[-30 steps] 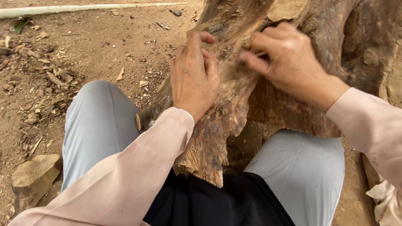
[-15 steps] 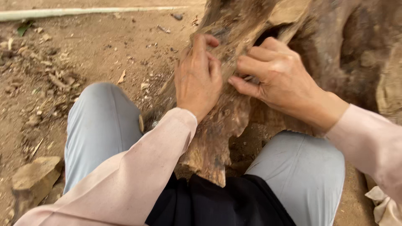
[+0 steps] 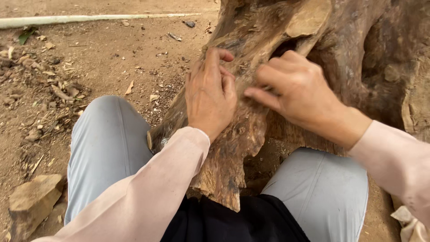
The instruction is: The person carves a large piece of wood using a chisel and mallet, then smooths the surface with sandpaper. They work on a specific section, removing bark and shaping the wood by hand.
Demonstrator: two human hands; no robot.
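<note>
Both hands working a gnarled wood slab

The slab (image 3: 233,148) leans between the knees; left hand (image 3: 210,96) has slid up, fingers pressed flat, while right hand (image 3: 298,92) now curls, fingertips picking the bark.

Large weathered wood slab (image 3: 233,148), brown with pale yellow patches and dark stains; rough, fibrous, cracked grain. Leans tilted between the knees, jagged lower end resting over the lap, upper end running up and right into a bulky gnarled stump mass. Pale smooth lobe near the top, dark hollow just beneath it. Torn, splintery edges along the bottom. Pressed under both hands at mid-height. Sits over bare dirt ground.
</note>
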